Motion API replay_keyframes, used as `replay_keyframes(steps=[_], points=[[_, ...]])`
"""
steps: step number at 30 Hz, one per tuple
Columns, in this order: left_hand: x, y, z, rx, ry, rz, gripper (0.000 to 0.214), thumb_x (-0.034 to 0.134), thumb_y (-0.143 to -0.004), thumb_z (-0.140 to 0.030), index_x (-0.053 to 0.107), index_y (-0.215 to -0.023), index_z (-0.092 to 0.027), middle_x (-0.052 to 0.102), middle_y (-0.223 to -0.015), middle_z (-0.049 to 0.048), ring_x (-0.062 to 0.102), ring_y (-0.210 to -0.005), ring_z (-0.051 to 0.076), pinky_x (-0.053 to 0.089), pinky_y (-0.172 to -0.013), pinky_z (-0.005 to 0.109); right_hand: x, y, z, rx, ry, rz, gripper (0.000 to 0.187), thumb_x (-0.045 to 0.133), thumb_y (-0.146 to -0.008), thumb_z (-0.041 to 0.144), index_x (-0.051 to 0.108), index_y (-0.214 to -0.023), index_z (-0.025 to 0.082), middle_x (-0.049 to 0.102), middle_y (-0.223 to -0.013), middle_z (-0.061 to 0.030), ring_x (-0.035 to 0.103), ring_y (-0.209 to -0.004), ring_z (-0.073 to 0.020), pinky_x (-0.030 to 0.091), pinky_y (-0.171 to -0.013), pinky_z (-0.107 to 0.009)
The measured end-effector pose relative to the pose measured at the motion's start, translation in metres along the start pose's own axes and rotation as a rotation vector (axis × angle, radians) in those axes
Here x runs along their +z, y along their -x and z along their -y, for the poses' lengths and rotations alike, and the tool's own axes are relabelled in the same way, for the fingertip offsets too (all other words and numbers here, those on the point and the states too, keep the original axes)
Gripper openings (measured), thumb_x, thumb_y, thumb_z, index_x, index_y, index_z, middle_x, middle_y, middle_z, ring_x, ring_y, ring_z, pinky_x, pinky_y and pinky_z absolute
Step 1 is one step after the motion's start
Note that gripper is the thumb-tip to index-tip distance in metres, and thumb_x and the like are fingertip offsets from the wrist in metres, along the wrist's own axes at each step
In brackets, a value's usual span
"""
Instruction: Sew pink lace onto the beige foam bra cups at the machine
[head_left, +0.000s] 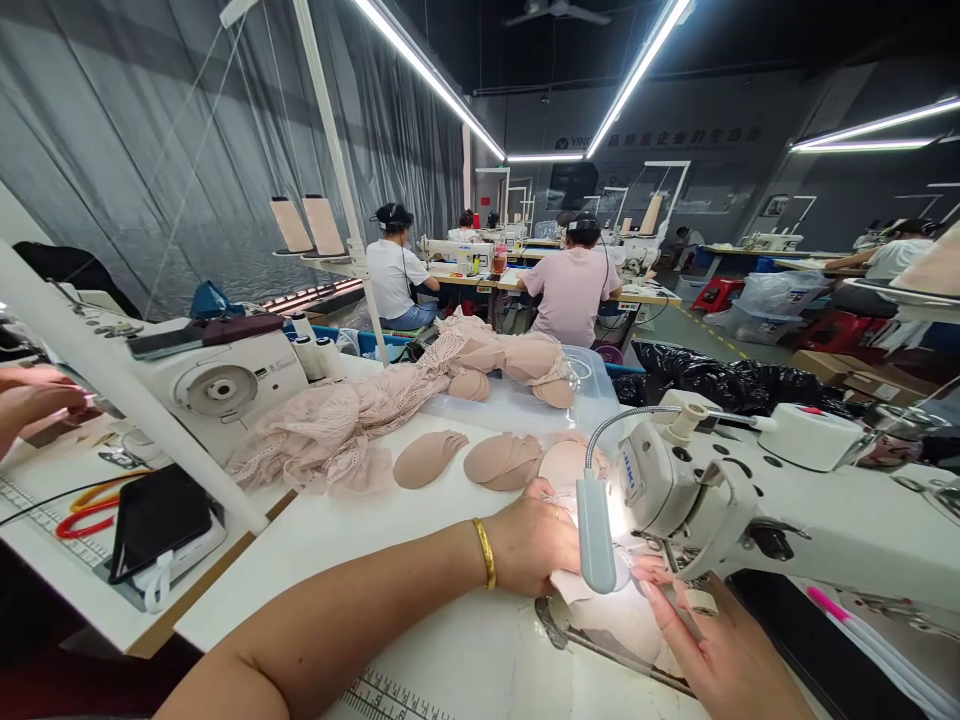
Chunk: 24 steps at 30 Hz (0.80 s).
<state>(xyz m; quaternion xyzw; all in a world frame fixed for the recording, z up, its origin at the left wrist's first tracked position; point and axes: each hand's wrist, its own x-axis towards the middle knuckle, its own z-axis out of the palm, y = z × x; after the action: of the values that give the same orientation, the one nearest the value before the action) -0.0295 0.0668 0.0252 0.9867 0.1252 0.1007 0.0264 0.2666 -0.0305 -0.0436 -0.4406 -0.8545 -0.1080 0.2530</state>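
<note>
My left hand [536,540], with a gold bangle at its wrist, is closed on a pale beige fabric piece [570,586] left of the sewing machine's needle area. The lamp covers some of its fingertips. On the other side, my right hand [697,640] lies with fingers stretched out, fingertips close to the presser foot and the fabric's edge. A white sewing machine [705,490] reaches in from the right. Its small grey lamp [596,535] lights the work brightly. Beyond my left hand lie stacks of beige bra cups [427,460].
Beige lace fabric [360,415] trails into a clear plastic bin [600,385]. A black phone [161,520] rests on the left table beside another sewing machine [217,385]. At far left shows another person's hand [45,400]. Pens [870,625] lie at right. Several people sit ahead.
</note>
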Motion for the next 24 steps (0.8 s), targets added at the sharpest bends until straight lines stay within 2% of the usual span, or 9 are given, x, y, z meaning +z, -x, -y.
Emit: replay_keyframes(steps=[5,7,11,13,16,20,24], points=[[0.002,0.001,0.001,-0.009,-0.003,0.002,0.02,0.069,-0.081,-0.017,0.071,-0.1,-0.024,0.074,-0.098,0.003,0.063,-0.091,0.025,0.027,-0.094,0.053,0.002,-0.006,0.013,0.172,-0.06,-0.081,0.043,0.037,-0.112,0.046,0.073,-0.128,0.027,0.079,-0.111,-0.0127,0.076,-0.104,-0.0323,0.065,-0.083,-0.045],[0.004,0.002,0.0,-0.012,-0.018,-0.005,0.02,0.069,-0.08,-0.016,0.07,-0.099,-0.023,0.074,-0.099,0.0035,0.063,-0.095,0.026,0.028,-0.093,0.052,0.002,-0.009,0.018,0.196,-0.082,-0.111,0.045,0.037,-0.112,0.049,0.073,-0.125,0.027,0.079,-0.11,-0.0126,0.076,-0.104,-0.0318,0.065,-0.083,-0.044],[0.008,0.003,-0.001,-0.033,-0.038,-0.031,0.007,0.065,-0.088,-0.021,0.069,-0.093,-0.021,0.075,-0.096,0.0044,0.062,-0.093,0.025,0.027,-0.091,0.054,-0.002,-0.013,0.023,0.238,-0.1,-0.104,0.044,0.039,-0.111,0.052,0.075,-0.112,0.027,0.078,-0.112,-0.0124,0.076,-0.104,-0.0307,0.065,-0.082,-0.041],[0.008,0.003,-0.003,-0.041,-0.037,-0.043,0.009,0.062,-0.093,-0.025,0.069,-0.089,-0.021,0.075,-0.094,0.0046,0.062,-0.091,0.025,0.027,-0.092,0.055,-0.007,-0.016,0.024,0.252,-0.106,-0.081,0.042,0.041,-0.11,0.052,0.075,-0.106,0.028,0.078,-0.112,-0.0119,0.076,-0.106,-0.0304,0.065,-0.085,-0.041],[0.009,0.004,-0.006,-0.04,-0.053,-0.059,0.012,0.061,-0.092,-0.023,0.069,-0.084,-0.02,0.075,-0.095,0.004,0.062,-0.092,0.025,0.027,-0.093,0.056,-0.014,-0.019,0.024,0.219,-0.12,-0.044,0.039,0.044,-0.109,0.052,0.075,-0.11,0.028,0.079,-0.111,-0.0105,0.077,-0.104,-0.0293,0.065,-0.084,-0.039],[0.009,0.006,-0.011,-0.014,-0.102,-0.083,0.009,0.063,-0.091,-0.022,0.07,-0.085,-0.021,0.075,-0.102,0.0033,0.063,-0.095,0.026,0.029,-0.094,0.053,-0.022,-0.024,0.027,0.125,-0.17,0.025,0.033,0.046,-0.109,0.045,0.074,-0.12,0.031,0.081,-0.102,-0.006,0.08,-0.088,-0.0253,0.064,-0.07,-0.032],[0.007,0.01,-0.022,0.025,-0.128,-0.096,0.016,0.064,-0.095,-0.026,0.067,-0.081,-0.02,0.073,-0.095,0.0034,0.06,-0.088,0.023,0.031,-0.091,0.051,-0.031,-0.034,0.037,-0.01,-0.285,0.144,0.026,0.05,-0.107,0.036,0.075,-0.113,0.035,0.079,-0.092,-0.0011,0.077,-0.079,-0.02,0.063,-0.071,-0.027]])
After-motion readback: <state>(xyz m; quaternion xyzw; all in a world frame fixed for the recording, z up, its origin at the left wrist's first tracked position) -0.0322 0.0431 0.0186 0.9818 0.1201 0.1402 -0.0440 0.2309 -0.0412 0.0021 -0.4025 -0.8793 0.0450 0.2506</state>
